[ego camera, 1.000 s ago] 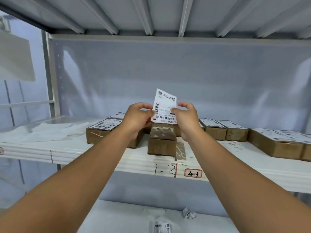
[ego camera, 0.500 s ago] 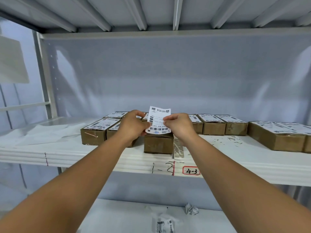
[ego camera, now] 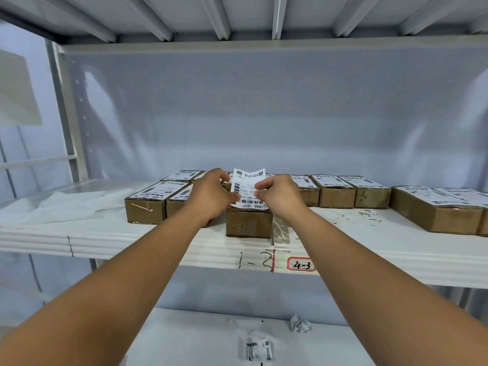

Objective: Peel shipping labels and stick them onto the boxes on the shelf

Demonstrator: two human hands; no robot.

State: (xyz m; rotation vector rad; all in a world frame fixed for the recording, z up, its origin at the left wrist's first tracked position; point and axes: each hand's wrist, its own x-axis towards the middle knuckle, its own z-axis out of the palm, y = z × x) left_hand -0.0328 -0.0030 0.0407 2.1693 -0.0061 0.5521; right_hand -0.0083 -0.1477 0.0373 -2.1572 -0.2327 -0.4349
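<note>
Cardboard top first: with your left hand [ego camera: 211, 198] and right hand [ego camera: 281, 198] each pinching the label [ego camera: 248, 180], tack its six-o'clock edge square on the box [ego camera: 249, 224], then smooth toward twelve.

White label [ego camera: 247, 190] upright, bottom edge on brown box [ego camera: 248, 225].

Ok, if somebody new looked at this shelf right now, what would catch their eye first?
The left hand and right hand pinch a white barcoded shipping label just above a plain brown cardboard box at the front middle of the white metal shelf. Around it sit labelled brown cardboard boxes in rows. Below, on the shelf's front edge, a red-bordered tag reads 4-3.
</note>
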